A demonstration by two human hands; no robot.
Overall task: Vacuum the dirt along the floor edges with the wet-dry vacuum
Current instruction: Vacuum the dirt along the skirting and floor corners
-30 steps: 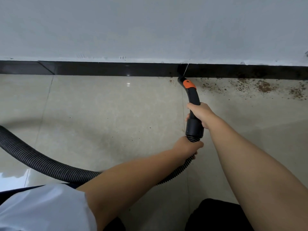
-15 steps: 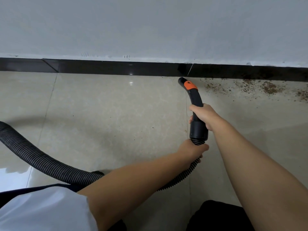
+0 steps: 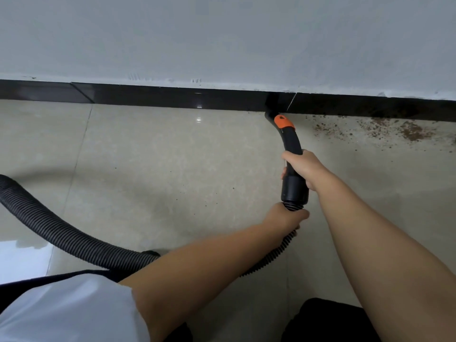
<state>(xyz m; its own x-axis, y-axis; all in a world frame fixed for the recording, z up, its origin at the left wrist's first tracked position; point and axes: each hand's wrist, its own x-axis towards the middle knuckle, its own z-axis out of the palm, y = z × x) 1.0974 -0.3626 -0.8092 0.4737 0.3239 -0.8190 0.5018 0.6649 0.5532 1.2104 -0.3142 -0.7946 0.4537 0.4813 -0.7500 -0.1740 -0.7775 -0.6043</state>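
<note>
Beige floor tiles (image 3: 153, 169) are meeting a black baseboard (image 3: 148, 98) where the nozzle (image 3: 286, 134) is touching, right hand (image 3: 299, 166) gripping it, left hand (image 3: 283, 218) gripping the hose (image 3: 61, 233), dirt (image 3: 385, 127) lying rightward.

Plain pale grey painted wall (image 3: 222, 35) fills the top, with a ragged paint edge where it meets the glossy black tile skirting (image 3: 148, 97). Below that, glossy beige floor tiles (image 3: 153, 164) with thin grout lines. Bright patch at lower left is probably a window reflection (image 3: 22, 260).
</note>
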